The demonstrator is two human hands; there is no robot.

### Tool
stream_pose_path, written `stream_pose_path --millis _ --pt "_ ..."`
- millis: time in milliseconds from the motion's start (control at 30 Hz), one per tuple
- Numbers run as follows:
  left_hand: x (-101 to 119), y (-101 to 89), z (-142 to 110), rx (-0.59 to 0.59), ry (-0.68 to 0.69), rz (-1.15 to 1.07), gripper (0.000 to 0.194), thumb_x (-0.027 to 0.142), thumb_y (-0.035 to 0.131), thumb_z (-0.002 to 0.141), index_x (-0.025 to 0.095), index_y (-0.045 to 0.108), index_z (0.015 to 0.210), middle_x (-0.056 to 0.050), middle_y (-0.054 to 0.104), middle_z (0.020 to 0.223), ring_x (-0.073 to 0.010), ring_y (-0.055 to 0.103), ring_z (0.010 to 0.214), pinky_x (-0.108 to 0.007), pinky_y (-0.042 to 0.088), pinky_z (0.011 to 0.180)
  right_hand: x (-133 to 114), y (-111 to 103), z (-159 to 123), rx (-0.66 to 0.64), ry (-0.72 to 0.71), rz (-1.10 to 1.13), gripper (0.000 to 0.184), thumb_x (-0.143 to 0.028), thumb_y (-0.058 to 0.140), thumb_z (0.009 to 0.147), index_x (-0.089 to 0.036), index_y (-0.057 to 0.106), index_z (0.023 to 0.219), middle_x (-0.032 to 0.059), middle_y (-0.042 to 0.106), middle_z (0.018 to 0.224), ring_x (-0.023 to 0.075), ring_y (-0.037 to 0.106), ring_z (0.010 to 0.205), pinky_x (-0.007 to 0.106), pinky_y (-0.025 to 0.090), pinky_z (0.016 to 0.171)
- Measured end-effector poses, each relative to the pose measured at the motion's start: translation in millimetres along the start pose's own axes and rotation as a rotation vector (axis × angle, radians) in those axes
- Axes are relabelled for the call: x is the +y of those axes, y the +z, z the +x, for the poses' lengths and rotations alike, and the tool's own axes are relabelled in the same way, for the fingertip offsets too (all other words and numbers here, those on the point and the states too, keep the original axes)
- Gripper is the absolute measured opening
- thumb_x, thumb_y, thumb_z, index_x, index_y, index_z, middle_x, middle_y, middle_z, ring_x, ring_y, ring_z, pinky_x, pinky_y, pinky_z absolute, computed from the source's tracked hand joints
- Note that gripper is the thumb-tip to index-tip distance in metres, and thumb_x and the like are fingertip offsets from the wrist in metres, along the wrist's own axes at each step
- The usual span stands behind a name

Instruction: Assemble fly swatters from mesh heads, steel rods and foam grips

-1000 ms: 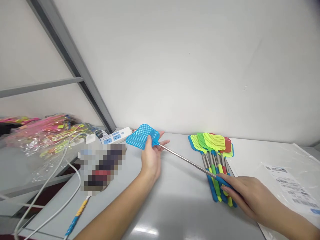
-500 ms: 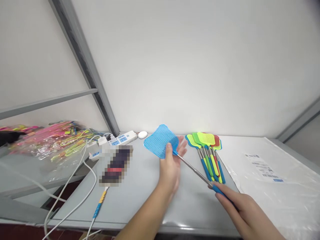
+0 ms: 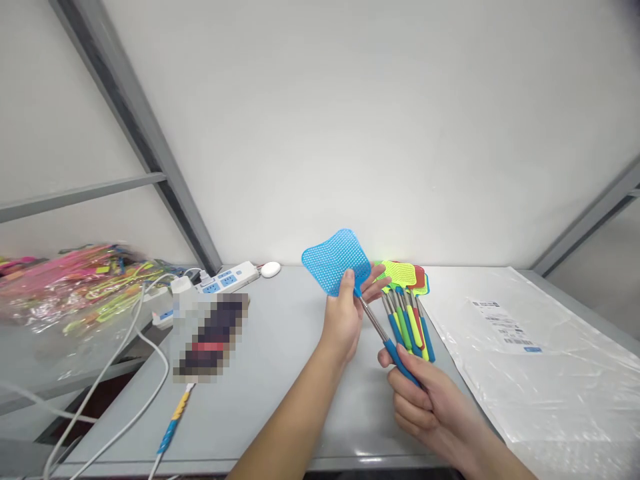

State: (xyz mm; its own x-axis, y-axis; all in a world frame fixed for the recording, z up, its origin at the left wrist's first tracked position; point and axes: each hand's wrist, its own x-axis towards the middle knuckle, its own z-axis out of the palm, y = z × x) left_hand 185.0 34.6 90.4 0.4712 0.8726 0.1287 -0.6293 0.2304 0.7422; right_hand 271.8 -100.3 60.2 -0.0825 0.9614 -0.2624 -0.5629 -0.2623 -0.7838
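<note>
A blue fly swatter (image 3: 334, 261) with a mesh head, a thin metal shaft and a blue grip is held up over the table, tilted with its head to the upper left. My left hand (image 3: 346, 313) pinches the base of the head, thumb on the front face and fingers behind it. Around the blue grip, my right hand (image 3: 425, 393) is closed. Just behind and to the right lies a pile of several fly swatters (image 3: 407, 313) in yellow, green, red and blue, partly hidden by my left fingers.
On the grey table (image 3: 270, 373) lies a large white plastic bag (image 3: 540, 360) with a printed label, at right. A pixelated dark object (image 3: 215, 337), a power strip (image 3: 230, 279), white cables (image 3: 150, 400) and a white oval item (image 3: 271, 269) are at left. Bagged colourful items (image 3: 90, 280) sit beyond.
The swatter's shaft has become shorter, with my right hand moved in toward my left hand. The swatter's head now faces me more. The camera view has shifted slightly right.
</note>
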Motion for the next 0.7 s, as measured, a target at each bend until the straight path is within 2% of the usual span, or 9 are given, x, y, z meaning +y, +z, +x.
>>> stream_pose_path --millis 67,133,200,267,300,333,400,567,700 --pt "-4.9 2.4 16.7 -0.034 -0.045 0.019 0.043 0.049 0.049 0.094 0.014 0.063 0.116 -0.016 0.069 0.121 -0.0272 0.072 0.096 -0.034 0.052 0.081 -2.0 3.5 8.8 0.015 0.01 0.096 0.034 -0.055 0.049 0.093 -0.023 0.061 0.095 -0.0129 0.017 0.044 0.0056 0.006 0.033 0.019 0.02 0.035" --pt "-9.3 3.7 29.6 -0.014 -0.047 0.085 0.04 0.047 0.05 0.094 0.014 0.063 0.113 -0.015 0.071 0.116 -0.0255 0.073 0.091 -0.033 0.054 0.079 -2.9 3.9 18.1 0.126 -0.089 -0.029 0.036 -0.056 0.05 0.093 -0.022 0.062 0.097 -0.0123 0.02 0.045 0.0061 0.011 0.033 0.02 0.02 0.035" --pt "-11.6 4.3 38.2 0.013 0.016 0.162 0.037 0.046 0.053 0.094 0.015 0.062 0.11 -0.014 0.072 0.112 -0.0241 0.073 0.088 -0.032 0.054 0.078 -1.9 0.5 27.2 0.307 -0.29 -0.336 0.036 -0.054 0.053 0.091 -0.021 0.065 0.099 -0.0088 0.035 0.049 0.0077 0.032 0.038 0.019 0.031 0.041" --pt "-11.6 4.2 44.8 -0.008 0.085 0.206 0.036 0.047 0.054 0.093 0.017 0.061 0.112 -0.011 0.073 0.11 -0.0225 0.073 0.086 -0.031 0.055 0.074 -1.1 -5.0 35.0 0.45 -0.481 -0.676 0.034 -0.05 0.054 0.092 -0.021 0.067 0.102 0.0003 0.06 0.068 0.0141 0.059 0.064 0.022 0.046 0.059" --pt "-11.3 3.8 48.4 -0.026 0.104 0.217 0.037 0.048 0.054 0.093 0.018 0.06 0.114 -0.01 0.073 0.108 -0.0214 0.073 0.083 -0.03 0.055 0.071 -1.6 -7.5 38.3 0.488 -0.534 -0.813 0.033 -0.048 0.053 0.093 -0.021 0.067 0.104 0.0047 0.067 0.082 0.0183 0.064 0.08 0.025 0.049 0.071" --pt "-11.4 3.0 52.4 -0.036 0.11 0.228 0.039 0.05 0.053 0.092 0.018 0.06 0.114 -0.009 0.074 0.105 -0.02 0.072 0.078 -0.029 0.054 0.068 -2.5 -9.4 41.1 0.513 -0.557 -0.918 0.033 -0.046 0.05 0.094 -0.021 0.067 0.107 0.0076 0.069 0.095 0.0217 0.065 0.092 0.028 0.049 0.079" --pt "-14.6 0.0 61.8 -0.03 0.09 0.273 0.042 0.053 0.053 0.091 0.017 0.063 0.109 -0.008 0.075 0.095 -0.017 0.069 0.068 -0.027 0.052 0.063 -4.6 -11.2 46.1 0.562 -0.566 -1.044 0.035 -0.042 0.045 0.096 -0.022 0.064 0.117 0.0101 0.07 0.11 0.0251 0.065 0.101 0.033 0.05 0.084" --pt "-47.1 -12.6 74.8 0.072 0.03 0.512 0.054 0.066 0.05 0.086 0.015 0.063 0.075 0.0 0.059 0.058 -0.0108 0.052 0.05 -0.023 0.04 0.051 8.1 -12.5 55.5 0.753 -0.587 -1.025 0.046 -0.034 0.045 0.095 -0.019 0.045 0.139 0.0117 0.068 0.114 0.0224 0.068 0.092 0.032 0.054 0.075" --pt "-74.2 -15.6 62.9 -0.023 -0.034 0.603 0.049 0.061 0.053 0.087 0.017 0.058 0.067 0.005 0.044 0.049 -0.0087 0.038 0.044 -0.022 0.032 0.047 26.9 -19.7 53.3 0.71 -0.61 -1.035 0.047 -0.031 0.047 0.094 -0.021 0.042 0.139 0.0128 0.06 0.13 0.023 0.06 0.115 0.034 0.052 0.089"
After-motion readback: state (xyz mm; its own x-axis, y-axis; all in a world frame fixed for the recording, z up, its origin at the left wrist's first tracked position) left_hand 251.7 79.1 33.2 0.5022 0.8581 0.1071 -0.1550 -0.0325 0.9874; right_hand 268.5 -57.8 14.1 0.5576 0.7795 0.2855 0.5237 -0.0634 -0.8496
